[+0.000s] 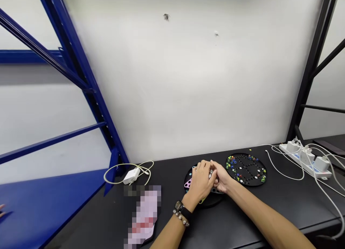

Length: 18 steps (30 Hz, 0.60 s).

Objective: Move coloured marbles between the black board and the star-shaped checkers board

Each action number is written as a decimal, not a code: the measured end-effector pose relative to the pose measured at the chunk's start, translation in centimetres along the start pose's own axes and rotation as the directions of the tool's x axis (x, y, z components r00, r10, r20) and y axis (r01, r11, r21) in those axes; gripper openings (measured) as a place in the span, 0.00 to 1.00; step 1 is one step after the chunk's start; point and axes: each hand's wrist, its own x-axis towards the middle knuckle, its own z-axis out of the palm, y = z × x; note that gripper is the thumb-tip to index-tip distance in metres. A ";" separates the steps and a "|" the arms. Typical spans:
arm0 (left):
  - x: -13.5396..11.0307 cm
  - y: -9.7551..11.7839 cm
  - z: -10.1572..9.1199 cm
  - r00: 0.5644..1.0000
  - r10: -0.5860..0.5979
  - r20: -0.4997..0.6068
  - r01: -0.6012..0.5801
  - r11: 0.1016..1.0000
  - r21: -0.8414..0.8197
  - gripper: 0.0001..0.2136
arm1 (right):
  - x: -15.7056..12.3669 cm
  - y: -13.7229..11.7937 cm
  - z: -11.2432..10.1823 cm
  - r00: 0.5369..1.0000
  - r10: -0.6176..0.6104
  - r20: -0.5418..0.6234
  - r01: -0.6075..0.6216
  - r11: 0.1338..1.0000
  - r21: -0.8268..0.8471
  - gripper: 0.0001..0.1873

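My left hand (199,177), with a black watch and a beaded bracelet at its wrist, is closed against my right hand (221,177). The right hand's fingers are curled in and partly covered by the left. Something small and shiny, whitish (211,172), shows between them, too small to name. Both hands are over a round black board (208,206), which they largely hide. Pink, yellow and grey parts with holes show around them. Just right of the hands lies a second round black board (246,172), bearing small holes and several coloured marbles (233,162) along its edge.
A white charger (131,176) with a looped cable and a pixelated phone-like object (144,213) lie to the left. A white power strip (307,161) trails cables at the right. A blue frame (94,83) rises left; another person's fingers (2,210) show at the left edge.
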 end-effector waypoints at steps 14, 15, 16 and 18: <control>-0.4 -0.7 -1.3 0.989 -0.137 -0.061 0.113 0.949 -0.294 0.19 | 0.2 0.4 -1.6 0.954 0.058 0.293 0.065 0.917 -0.392 0.24; -0.4 -0.9 -1.5 0.989 -0.132 -0.070 0.104 0.946 -0.308 0.20 | 0.3 0.4 -1.6 0.960 0.004 0.279 0.119 0.899 -0.422 0.24; -0.4 -1.2 -1.6 0.988 -0.131 -0.082 0.099 0.945 -0.312 0.20 | 0.5 0.2 -1.8 0.966 -0.073 0.247 0.185 0.865 -0.466 0.25; -0.3 -1.7 -1.8 0.984 -0.148 -0.099 0.113 0.949 -0.295 0.17 | 0.6 -0.9 -2.5 0.943 -0.299 0.146 0.321 0.703 -0.635 0.27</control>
